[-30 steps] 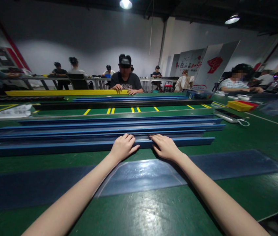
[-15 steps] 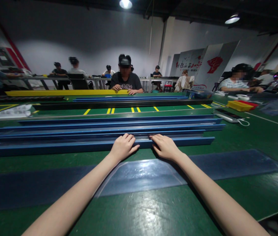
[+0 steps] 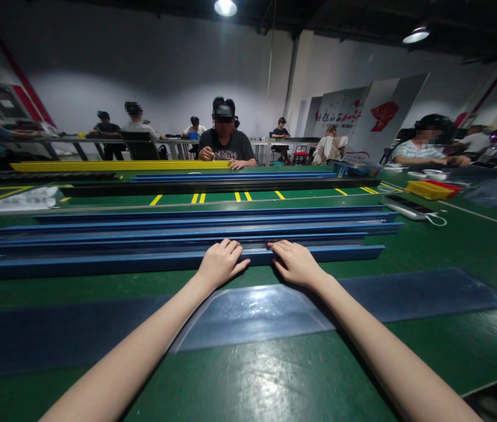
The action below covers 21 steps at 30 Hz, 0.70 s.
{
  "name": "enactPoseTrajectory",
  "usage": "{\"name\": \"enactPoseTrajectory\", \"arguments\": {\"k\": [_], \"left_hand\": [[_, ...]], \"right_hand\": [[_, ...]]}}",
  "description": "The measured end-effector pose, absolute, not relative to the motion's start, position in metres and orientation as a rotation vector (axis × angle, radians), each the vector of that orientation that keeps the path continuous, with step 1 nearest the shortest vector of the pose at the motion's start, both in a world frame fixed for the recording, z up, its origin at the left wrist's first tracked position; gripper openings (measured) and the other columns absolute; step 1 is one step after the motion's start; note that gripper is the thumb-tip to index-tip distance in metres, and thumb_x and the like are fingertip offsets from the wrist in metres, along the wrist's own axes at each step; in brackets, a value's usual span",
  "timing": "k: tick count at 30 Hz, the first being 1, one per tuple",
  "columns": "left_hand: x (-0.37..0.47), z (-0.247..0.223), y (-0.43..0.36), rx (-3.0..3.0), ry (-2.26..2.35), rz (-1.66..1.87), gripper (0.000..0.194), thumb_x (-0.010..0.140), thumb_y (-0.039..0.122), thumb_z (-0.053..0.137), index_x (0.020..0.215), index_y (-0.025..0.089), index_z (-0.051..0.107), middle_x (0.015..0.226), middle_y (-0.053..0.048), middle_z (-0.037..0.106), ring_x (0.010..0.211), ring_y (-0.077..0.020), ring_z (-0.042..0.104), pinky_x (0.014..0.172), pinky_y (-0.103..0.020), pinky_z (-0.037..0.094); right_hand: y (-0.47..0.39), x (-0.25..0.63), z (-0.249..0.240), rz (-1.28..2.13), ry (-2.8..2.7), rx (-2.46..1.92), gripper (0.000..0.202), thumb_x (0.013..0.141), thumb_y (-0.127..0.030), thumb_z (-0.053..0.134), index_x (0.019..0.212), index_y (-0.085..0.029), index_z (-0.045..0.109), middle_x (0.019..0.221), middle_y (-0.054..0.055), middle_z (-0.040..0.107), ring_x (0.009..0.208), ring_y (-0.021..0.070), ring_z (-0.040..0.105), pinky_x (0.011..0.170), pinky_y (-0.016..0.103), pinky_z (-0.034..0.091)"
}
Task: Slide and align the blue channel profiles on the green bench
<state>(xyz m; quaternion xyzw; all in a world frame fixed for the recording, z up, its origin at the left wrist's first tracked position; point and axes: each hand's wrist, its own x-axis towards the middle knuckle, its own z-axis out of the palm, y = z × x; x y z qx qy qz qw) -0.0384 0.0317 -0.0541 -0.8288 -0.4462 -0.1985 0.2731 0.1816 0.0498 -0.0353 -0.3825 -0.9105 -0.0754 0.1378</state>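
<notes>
Long blue channel strips lie side by side across the green table in front of me. On the nearest blue channel, my left hand is closed over the near wall, fingers reaching inside and thumb along the outer face. My right hand grips the same wall a short way to the right, its thumb also on the near side. The fingertips of both hands are partly hidden inside the channel. Under my forearms a flat, see-through bluish plastic strip lies on the table, shiny in the middle.
Beyond the channels are a long black strip and a yellow strip. A co-worker sits opposite. To the right are a phone-like device with a white cable and a yellow tray. White paper lies at left.
My hands and the blue channels have stayed in place. Across the table, the co-worker's hand on the left has lifted slightly.
</notes>
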Motion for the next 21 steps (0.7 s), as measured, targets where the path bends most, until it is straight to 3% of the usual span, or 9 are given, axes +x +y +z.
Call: {"name": "enactPoseTrajectory", "arguments": {"k": [12,21], "left_hand": [[-0.0389,-0.055,0.0321,-2.247,-1.196,-0.562,0.03,0.084,0.041,0.039,0.08,0.015,0.055,0.088,-0.008,0.06,0.082,-0.0191,0.052,0.063,-0.029,0.04],[-0.0382,-0.054,0.0315,-2.241,-1.203,-0.541,0.03,0.084,0.041,0.04,0.08,0.015,0.055,0.088,-0.007,0.06,0.082,-0.0192,0.052,0.063,-0.029,0.04]], "right_hand": [[0.0477,0.1802,-0.034,-0.316,-2.673,-1.203,0.02,0.082,-0.024,0.037,0.093,-0.017,0.053,0.091,0.008,0.06,0.086,0.0182,0.051,0.072,0.028,0.034],[0.0474,0.1796,-0.0336,-0.35,-2.677,-1.202,0.018,0.082,-0.024,0.036,0.09,-0.017,0.051,0.09,0.007,0.06,0.083,0.0176,0.051,0.07,0.027,0.032]]}}
